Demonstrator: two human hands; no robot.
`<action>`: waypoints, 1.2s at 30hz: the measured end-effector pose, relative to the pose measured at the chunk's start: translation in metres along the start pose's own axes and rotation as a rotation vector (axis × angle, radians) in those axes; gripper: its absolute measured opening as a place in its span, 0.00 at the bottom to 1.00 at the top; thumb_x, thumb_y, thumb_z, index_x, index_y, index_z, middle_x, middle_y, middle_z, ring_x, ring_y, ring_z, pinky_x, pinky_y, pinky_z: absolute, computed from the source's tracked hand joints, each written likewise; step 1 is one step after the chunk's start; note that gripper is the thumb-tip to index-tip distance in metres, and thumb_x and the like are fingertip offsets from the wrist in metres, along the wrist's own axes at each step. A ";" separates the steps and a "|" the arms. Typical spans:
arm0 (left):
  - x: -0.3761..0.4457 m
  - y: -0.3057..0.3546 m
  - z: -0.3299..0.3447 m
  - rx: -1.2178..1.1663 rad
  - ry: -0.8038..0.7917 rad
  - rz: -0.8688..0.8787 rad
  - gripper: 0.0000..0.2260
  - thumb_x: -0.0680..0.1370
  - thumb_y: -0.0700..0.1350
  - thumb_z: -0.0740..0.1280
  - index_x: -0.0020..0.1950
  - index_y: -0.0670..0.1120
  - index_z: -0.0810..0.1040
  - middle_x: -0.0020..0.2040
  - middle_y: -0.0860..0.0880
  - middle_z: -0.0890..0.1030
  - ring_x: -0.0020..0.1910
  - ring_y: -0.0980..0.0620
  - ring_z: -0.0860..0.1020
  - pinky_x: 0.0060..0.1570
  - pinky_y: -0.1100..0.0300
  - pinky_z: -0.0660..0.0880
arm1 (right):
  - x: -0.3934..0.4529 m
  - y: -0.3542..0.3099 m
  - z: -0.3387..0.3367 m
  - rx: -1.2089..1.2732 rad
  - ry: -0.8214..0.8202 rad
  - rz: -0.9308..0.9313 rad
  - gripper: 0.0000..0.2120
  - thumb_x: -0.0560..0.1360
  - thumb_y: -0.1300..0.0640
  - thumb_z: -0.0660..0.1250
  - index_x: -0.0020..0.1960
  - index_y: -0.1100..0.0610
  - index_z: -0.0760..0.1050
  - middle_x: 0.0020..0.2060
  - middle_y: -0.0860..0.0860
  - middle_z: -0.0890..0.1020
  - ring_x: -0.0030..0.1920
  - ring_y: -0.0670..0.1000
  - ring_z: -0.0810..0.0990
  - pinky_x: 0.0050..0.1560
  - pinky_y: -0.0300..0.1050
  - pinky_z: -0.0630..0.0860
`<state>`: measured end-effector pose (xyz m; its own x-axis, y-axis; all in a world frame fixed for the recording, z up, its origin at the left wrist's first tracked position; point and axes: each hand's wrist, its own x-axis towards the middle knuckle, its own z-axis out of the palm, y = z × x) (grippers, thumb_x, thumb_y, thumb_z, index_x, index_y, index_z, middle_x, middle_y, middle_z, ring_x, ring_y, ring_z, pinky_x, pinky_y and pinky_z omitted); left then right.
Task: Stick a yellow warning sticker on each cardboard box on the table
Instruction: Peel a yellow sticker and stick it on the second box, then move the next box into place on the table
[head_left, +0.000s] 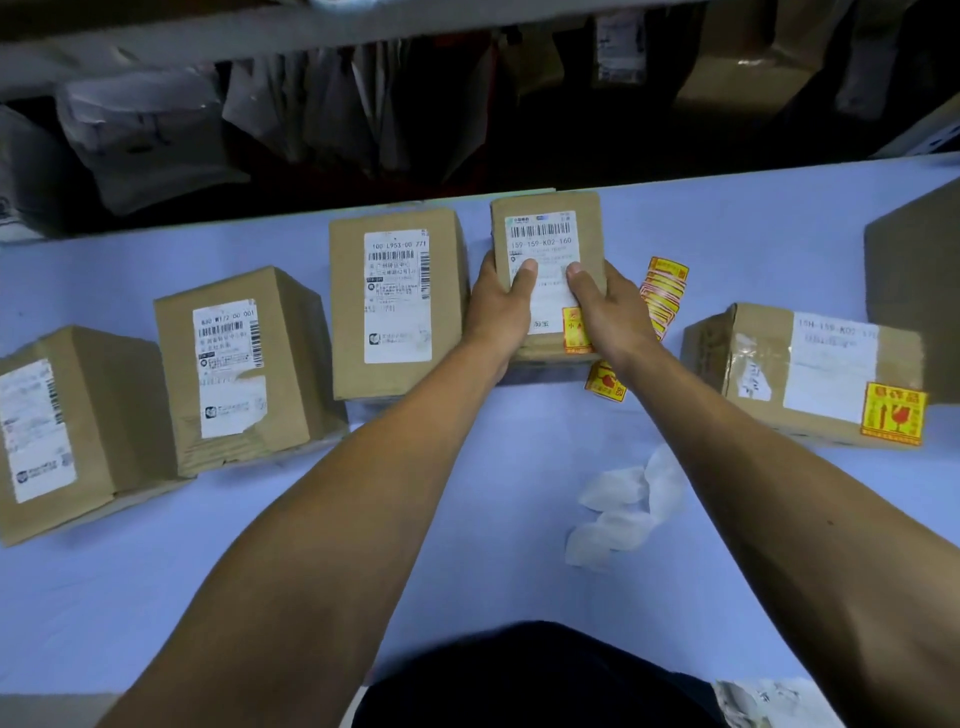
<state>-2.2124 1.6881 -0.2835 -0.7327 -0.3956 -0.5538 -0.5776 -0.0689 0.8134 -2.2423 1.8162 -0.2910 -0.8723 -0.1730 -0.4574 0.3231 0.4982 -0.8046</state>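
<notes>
We grip the stickered middle box (545, 228) with left hand (501, 306) and right hand (610, 312); next, we'd likely peel one from the sticker strip (662, 291) for its left neighbour (353, 312).

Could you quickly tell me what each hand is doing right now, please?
Left hand: grips the small brown cardboard box.
Right hand: grips the same box.

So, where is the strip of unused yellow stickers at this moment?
In the head view, the sticker strip lies on the table right of centre, just behind the right hand, between the held box and the stickered right box.
</notes>
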 end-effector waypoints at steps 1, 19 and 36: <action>-0.001 0.002 -0.001 0.013 -0.002 -0.002 0.17 0.83 0.49 0.62 0.72 0.48 0.71 0.63 0.49 0.81 0.55 0.53 0.80 0.52 0.60 0.78 | 0.000 -0.001 0.000 -0.012 0.003 -0.004 0.19 0.80 0.40 0.57 0.66 0.46 0.74 0.53 0.43 0.83 0.52 0.45 0.81 0.49 0.43 0.76; -0.054 -0.017 -0.167 1.023 0.075 0.391 0.26 0.83 0.51 0.60 0.80 0.46 0.61 0.81 0.40 0.55 0.80 0.39 0.51 0.77 0.47 0.52 | -0.071 -0.061 0.068 -0.493 0.036 -0.444 0.23 0.78 0.59 0.65 0.72 0.61 0.70 0.71 0.60 0.71 0.72 0.61 0.67 0.71 0.48 0.61; -0.034 -0.040 -0.169 0.337 0.205 0.150 0.38 0.78 0.56 0.68 0.81 0.47 0.52 0.82 0.46 0.52 0.81 0.50 0.53 0.75 0.60 0.51 | -0.078 -0.045 0.121 -0.081 -0.063 -0.212 0.33 0.80 0.48 0.63 0.81 0.51 0.54 0.80 0.52 0.57 0.80 0.46 0.52 0.77 0.37 0.48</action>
<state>-2.1033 1.5493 -0.2673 -0.7505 -0.5548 -0.3592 -0.5805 0.2935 0.7595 -2.1444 1.7042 -0.2654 -0.8923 -0.3322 -0.3058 0.1020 0.5116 -0.8532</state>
